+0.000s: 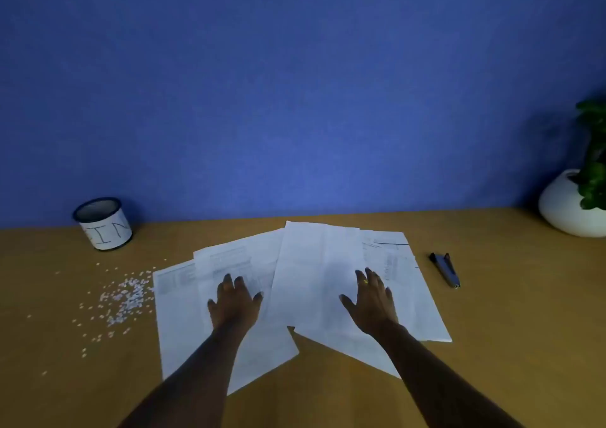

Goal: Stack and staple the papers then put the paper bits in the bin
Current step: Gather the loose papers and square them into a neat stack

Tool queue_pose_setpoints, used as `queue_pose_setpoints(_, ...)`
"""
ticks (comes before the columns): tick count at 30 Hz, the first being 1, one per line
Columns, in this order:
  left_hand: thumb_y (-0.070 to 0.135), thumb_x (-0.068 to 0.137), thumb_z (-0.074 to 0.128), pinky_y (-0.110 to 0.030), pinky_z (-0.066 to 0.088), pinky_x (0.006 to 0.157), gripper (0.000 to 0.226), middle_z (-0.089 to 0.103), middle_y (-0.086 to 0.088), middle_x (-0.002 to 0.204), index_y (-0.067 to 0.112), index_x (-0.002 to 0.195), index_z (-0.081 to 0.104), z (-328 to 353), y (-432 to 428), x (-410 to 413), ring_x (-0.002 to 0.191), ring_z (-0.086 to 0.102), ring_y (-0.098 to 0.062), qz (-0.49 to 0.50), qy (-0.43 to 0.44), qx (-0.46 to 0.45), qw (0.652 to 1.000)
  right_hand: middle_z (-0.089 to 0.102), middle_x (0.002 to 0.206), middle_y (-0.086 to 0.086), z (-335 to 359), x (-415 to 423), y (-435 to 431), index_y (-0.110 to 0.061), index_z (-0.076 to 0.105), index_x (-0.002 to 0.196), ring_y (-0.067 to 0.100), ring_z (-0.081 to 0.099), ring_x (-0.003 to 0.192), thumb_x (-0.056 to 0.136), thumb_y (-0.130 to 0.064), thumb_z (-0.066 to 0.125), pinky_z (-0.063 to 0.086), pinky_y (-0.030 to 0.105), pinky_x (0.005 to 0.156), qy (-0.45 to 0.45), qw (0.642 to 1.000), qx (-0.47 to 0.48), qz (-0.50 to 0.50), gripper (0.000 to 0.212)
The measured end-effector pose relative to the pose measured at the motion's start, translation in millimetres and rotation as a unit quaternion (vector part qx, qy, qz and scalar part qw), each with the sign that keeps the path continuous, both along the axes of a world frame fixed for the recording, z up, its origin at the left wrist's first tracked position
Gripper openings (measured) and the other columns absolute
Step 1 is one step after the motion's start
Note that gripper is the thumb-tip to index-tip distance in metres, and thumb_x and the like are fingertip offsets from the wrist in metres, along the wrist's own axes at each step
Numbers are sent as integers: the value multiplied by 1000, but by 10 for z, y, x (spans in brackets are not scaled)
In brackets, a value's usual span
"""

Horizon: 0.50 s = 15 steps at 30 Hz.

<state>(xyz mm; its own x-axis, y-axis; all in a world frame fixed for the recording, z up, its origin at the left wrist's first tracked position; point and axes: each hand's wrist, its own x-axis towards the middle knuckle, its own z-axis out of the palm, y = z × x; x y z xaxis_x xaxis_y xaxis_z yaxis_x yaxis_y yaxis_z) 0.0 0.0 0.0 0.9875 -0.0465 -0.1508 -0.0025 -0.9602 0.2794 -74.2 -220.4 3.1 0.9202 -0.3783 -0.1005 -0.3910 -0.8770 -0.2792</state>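
Note:
Several white printed papers (305, 263) lie fanned out and overlapping on the wooden desk (492, 345). My left hand (234, 303) rests flat on the left sheets with fingers spread. On the right sheets my right hand (372, 303) lies flat, fingers apart, a ring on one finger. A dark stapler (446, 269) sits on the desk just right of the papers. Small white paper bits (126, 298) are scattered left of the papers. A round white bin (104, 224) with a dark rim and handwritten letters stands at the back left against the wall.
A blue wall (295, 99) rises along the desk's back edge. At the far right stands a white round pot (570, 207) with a green plant (593, 152). Bare desk shows in front of the papers and beyond the stapler.

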Motion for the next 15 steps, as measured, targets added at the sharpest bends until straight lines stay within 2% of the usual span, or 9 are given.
queue_pose_setpoints(4, 46, 91, 46, -42, 36, 107, 61, 29, -11, 151, 10, 139, 34, -72, -97, 166, 136, 34, -29, 38, 10, -27, 999, 15, 157, 7, -94, 85, -184, -14, 17, 146, 28, 15, 145, 90, -47, 48, 19, 45, 116, 25, 996, 63, -64, 71)
queue_pose_setpoints(8, 45, 89, 52, -39, 44, 100, 59, 46, -12, 138, 6, 132, 44, -92, -353, 236, 126, 45, -27, 23, 0, -55, 998, 25, 153, 10, -143, 187, -381, -13, 26, 142, 30, 23, 141, 85, -48, 56, 27, 46, 114, 1, 984, 97, -147, 73)
queue_pose_setpoints(13, 46, 86, 57, -38, 46, 95, 58, 52, -15, 129, 1, 122, 51, -90, -617, 338, 120, 49, -28, 23, 15, -87, 996, 13, 154, 20, -176, 231, -584, -10, 21, 144, 36, 13, 143, 80, -54, 60, 20, 48, 115, 21, 961, 117, -250, 86)
queue_pose_setpoints(15, 50, 82, 60, -38, 48, 94, 61, 53, -16, 127, 0, 117, 53, -100, -676, 405, 118, 50, -29, 36, 28, -88, 995, 13, 153, 21, -194, 238, -657, -9, 20, 143, 37, 15, 142, 77, -54, 64, 23, 47, 113, 28, 948, 139, -284, 92)
